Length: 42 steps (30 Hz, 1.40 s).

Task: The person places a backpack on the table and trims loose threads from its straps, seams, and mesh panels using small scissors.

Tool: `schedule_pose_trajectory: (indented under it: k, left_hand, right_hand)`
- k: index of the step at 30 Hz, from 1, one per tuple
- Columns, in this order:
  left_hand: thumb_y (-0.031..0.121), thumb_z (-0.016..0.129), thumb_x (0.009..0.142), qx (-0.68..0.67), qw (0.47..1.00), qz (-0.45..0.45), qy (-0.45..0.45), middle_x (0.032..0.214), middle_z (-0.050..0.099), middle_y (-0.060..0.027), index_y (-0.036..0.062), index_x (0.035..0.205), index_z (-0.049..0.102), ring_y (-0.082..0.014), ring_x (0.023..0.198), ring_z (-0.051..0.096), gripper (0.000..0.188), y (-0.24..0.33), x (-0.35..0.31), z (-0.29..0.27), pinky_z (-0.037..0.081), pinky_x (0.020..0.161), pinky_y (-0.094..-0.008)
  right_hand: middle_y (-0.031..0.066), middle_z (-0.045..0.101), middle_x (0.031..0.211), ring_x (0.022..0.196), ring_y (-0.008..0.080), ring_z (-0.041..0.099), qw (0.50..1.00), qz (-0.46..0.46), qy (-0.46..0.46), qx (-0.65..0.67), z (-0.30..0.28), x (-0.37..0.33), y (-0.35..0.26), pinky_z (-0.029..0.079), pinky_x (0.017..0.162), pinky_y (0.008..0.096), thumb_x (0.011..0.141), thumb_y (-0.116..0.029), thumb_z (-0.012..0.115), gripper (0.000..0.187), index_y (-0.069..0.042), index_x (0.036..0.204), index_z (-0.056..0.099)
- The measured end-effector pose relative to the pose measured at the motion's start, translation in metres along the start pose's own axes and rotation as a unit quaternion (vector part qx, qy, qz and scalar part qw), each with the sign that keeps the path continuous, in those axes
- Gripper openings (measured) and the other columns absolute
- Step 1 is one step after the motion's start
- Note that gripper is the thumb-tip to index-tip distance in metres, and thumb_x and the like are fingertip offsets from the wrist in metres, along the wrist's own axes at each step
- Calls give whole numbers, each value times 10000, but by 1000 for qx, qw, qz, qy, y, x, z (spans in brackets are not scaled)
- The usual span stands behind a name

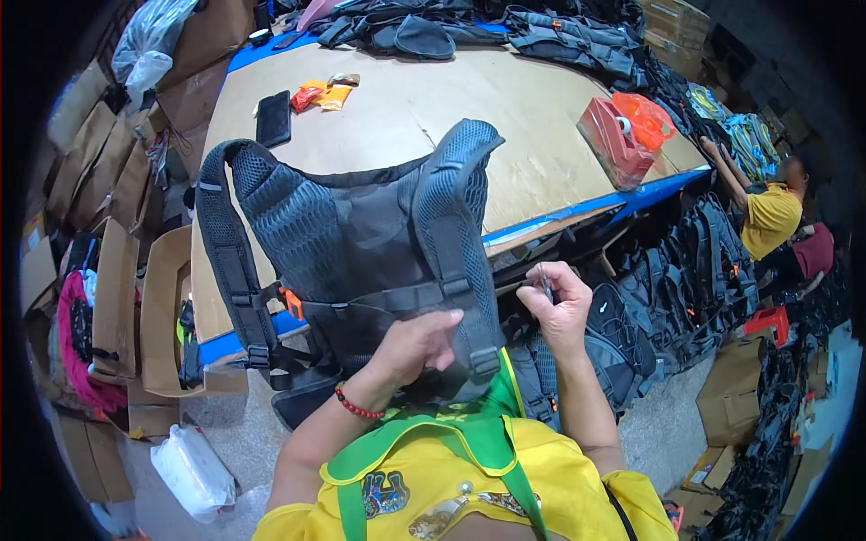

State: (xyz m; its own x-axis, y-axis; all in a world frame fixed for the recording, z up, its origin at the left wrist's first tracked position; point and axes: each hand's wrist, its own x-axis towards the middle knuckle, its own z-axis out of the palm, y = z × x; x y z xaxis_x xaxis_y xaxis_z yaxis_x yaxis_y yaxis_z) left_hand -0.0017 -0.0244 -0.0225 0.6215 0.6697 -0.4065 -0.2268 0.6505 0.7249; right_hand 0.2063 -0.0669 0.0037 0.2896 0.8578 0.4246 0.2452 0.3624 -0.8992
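Observation:
A dark grey and black backpack (379,225) leans upright against the table edge, its padded mesh shoulder straps facing me. My left hand (417,344), with a red bead bracelet (359,404) at the wrist, lies at its lower middle, just below the cross strap (388,299). Its fingers are bent against the backpack and the thumb points right. To the right of the backpack, my right hand (564,307) is raised and closed around a small metal tool (545,281), mostly hidden by the fingers. An orange buckle piece (291,304) hangs at the left strap.
On the cardboard-topped table (532,135) lie a black phone (273,119), small orange packets (334,96) and a red tape dispenser (618,144). More backpacks (686,279) are piled at right, near a person in yellow (771,216). Cartons (167,307) and a white bundle (191,473) stand left.

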Motion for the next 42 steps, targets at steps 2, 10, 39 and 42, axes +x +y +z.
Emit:
schedule_pose_trajectory:
  k: [2,10,39,42]
  left_hand:
    - [295,597,871,22,1000,-13,-6,563,524,-48,45,676,586,-111,474,440,317,-4,0,-2,303,449,-220]
    - [359,571,884,274,960,-23,-60,578,539,-46,31,668,592,-143,495,455,393,2,-15,0,352,494,-223]
    - [66,579,840,129,953,273,10,756,636,-20,-40,931,667,-45,622,477,165,53,-21,19,379,575,-157]
    - [60,576,836,144,953,266,13,758,636,-21,-41,923,669,-43,621,473,162,49,-19,18,375,569,-157]
  right_hand:
    - [13,588,737,605,92,463,999,21,18,16,9,7,-8,376,562,195,774,-15,647,128,16,895,619]
    - [-1,567,705,600,54,444,995,77,-10,55,40,35,-30,360,555,165,806,-31,638,93,-2,895,631]
    - [-56,399,522,393,5,286,842,291,-57,450,46,28,-16,228,350,140,877,-23,488,89,-65,807,525]
    - [-55,403,520,392,5,290,855,296,-50,424,45,26,-12,229,350,141,872,-26,494,85,-65,802,524]
